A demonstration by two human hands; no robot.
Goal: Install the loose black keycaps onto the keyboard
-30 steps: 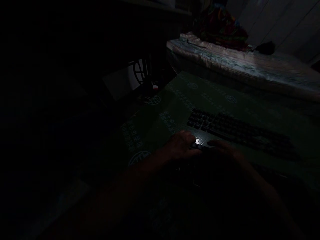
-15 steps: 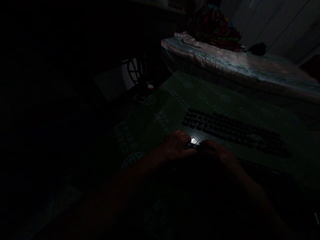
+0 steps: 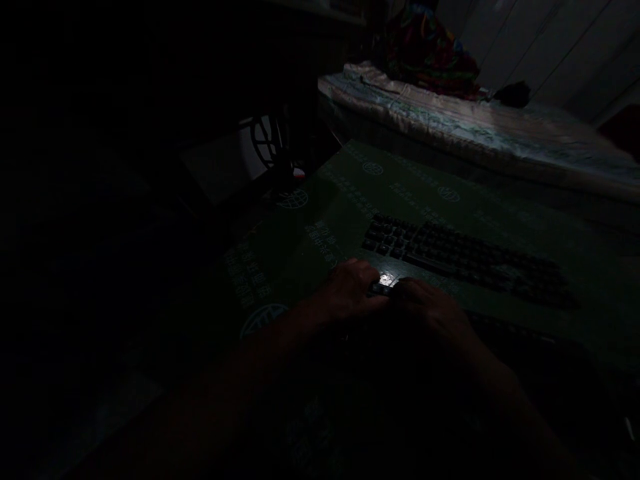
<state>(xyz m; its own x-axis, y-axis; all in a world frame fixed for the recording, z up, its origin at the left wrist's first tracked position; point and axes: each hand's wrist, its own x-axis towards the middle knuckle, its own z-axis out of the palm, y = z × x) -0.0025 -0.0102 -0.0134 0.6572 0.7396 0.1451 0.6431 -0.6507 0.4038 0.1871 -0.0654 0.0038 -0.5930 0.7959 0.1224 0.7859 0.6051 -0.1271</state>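
Observation:
The scene is very dark. My left hand and my right hand come close together over a green printed board, fingers curled inward. Between their fingertips shows a short stretch of dark edge. It lines up with the far edge of a dark, keyboard-like body to the right, and both hands appear closed on that edge. Shadow hides the thumbs and most of this body. Just beyond the fingers, rows of black keyboard keys lie on the board.
The green board carries pale lettering and globe marks. A bright glint shines on it past my fingertips. Behind stands a bed or bench with a pale patterned cover, a red patterned cloth on top. A dark spoked wheel shape is at back left.
The whole view has shifted slightly. Both hands keep the same closed hold at the dark edge, with the right hand a touch nearer the left.

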